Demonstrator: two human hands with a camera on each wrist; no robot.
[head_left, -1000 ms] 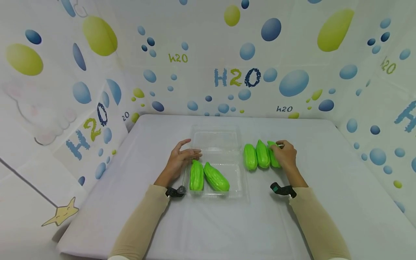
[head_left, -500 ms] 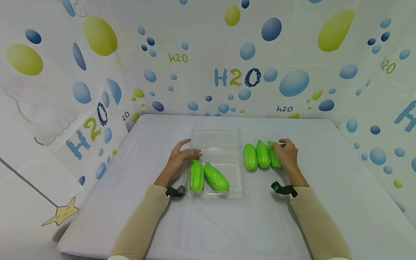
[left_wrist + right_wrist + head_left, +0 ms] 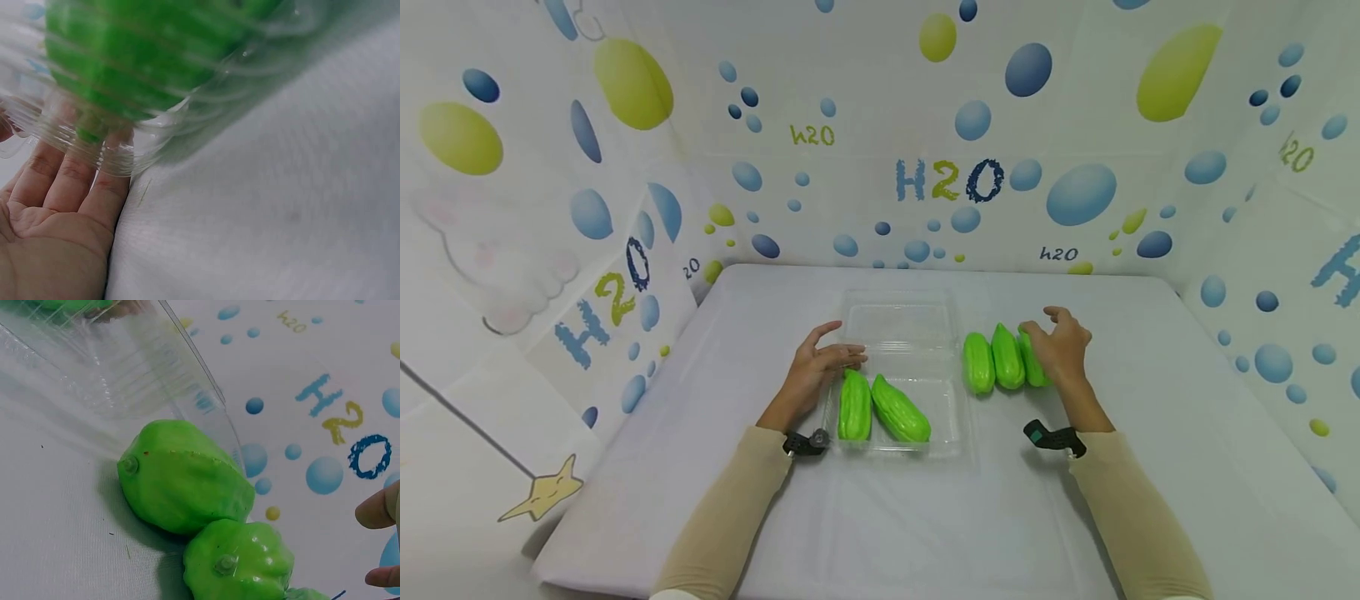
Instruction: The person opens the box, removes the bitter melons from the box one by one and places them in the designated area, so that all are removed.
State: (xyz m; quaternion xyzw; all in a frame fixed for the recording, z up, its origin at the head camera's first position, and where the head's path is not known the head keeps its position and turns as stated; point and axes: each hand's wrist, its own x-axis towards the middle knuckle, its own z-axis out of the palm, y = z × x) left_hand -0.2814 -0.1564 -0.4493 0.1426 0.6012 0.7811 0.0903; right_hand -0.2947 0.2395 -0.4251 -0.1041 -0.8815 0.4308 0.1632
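While nr box (image 3: 946,412) & gourds (image 3: 1008,358) — hands (image 3: 811,372) half-spread

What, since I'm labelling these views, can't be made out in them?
Head: part of the rightmost green vegetable, hidden by the right hand; whether they touch is unclear.
Left wrist: the fingertip end of the left hand, obscured by the clear container; the rest of the vegetable inside it, cut off by the top edge.
Right wrist: most of the right hand, cut off by the right edge.
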